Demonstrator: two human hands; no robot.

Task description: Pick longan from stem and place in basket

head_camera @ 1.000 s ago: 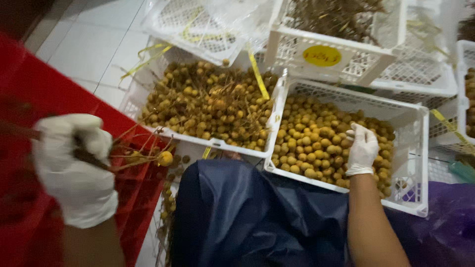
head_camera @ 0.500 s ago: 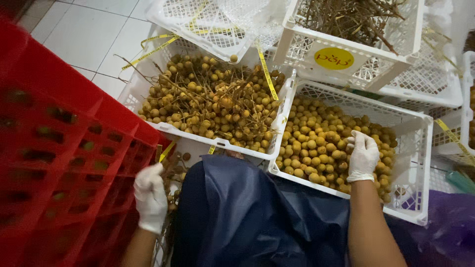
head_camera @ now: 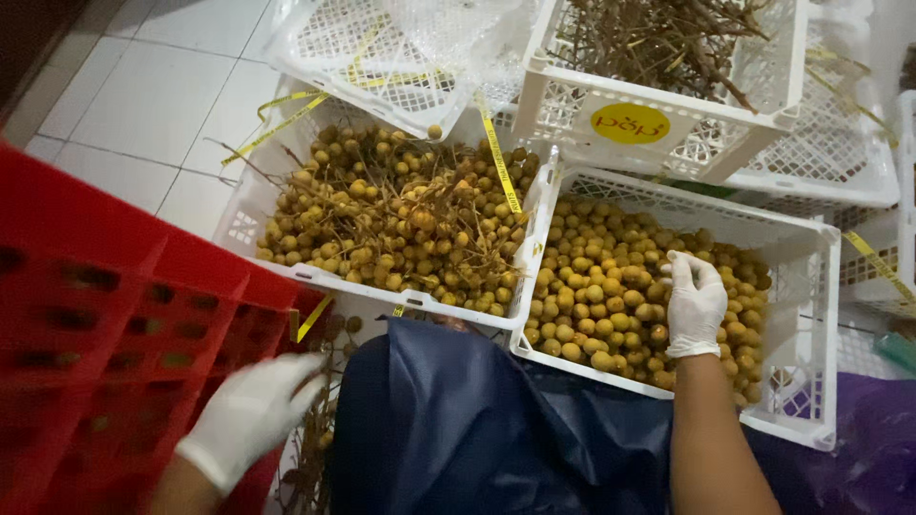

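Note:
My left hand [head_camera: 250,418], in a white glove, hangs blurred at the lower left beside the red plastic crate [head_camera: 114,315], fingers apart and holding nothing that I can see. My right hand [head_camera: 695,303], also gloved, rests on the loose yellow-brown round fruits [head_camera: 611,286] inside the white crate on the right [head_camera: 821,286]; whether it grips any fruit is hidden. A second white crate [head_camera: 239,224] to the left holds the same fruits still on twigs [head_camera: 401,219]. A dark blue apron [head_camera: 458,429] covers my lap.
A white crate of bare twigs [head_camera: 668,57] stands behind the fruit crates. An empty white crate [head_camera: 391,48] with yellow strapping lies at the back left. More white crates stack at the right [head_camera: 859,162]. White floor tiles [head_camera: 143,105] show at the upper left.
My left hand has let go of the twig bunch it held by the red crate and dropped lower. The red crate now fills the left side. My right hand stays on the loose fruits.

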